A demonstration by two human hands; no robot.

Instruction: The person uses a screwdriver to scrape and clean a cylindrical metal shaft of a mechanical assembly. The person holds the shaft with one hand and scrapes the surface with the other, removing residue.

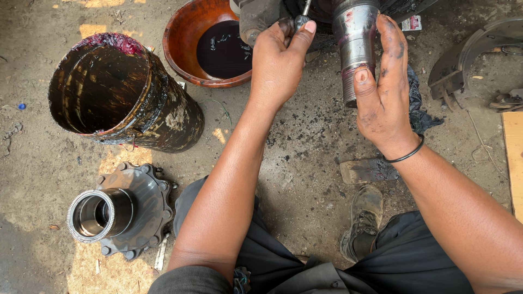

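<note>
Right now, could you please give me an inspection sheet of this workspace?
Surface: dirt ground, oil-stained and gritty.
Job's things: threaded steel spindle, greasy; slim metal tool beside it.
Clutter: open black drum lying tilted; brown bowl of dark oil; wheel hub standing on its flange; curved metal plate; flat metal piece; black rag.
Grippers: left hand closed around the slim tool; right hand open, palm and thumb against the spindle, greasy, with a black wristband.
Cables: nothing seen.
Surroundings: wooden board at right edge; worn boot on the ground.
</note>
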